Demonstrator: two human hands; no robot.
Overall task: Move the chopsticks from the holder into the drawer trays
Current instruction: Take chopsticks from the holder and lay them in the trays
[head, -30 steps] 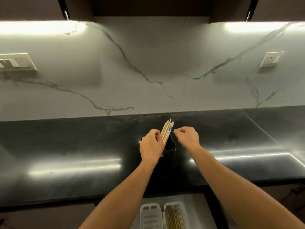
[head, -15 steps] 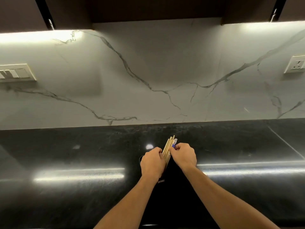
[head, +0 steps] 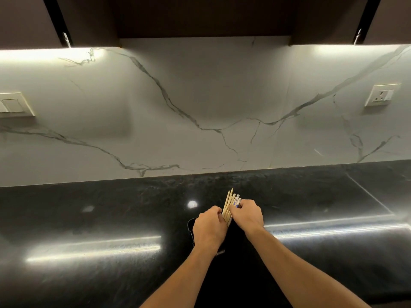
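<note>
Head view: bundle of pale wooden chopsticks (head: 230,204), upright in tall black holder (head: 191,227) on glossy black stone counter (head: 111,218); left hand (head: 209,228) and right hand (head: 246,216) pinch bundle from both sides

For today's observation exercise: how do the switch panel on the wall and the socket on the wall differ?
The switch panel sits at the left edge, partly cut off; the socket sits far right, fully in view. The switch panel shows flat rockers; the socket shows pin holes. Both are pale plates on the marble wall.
</note>
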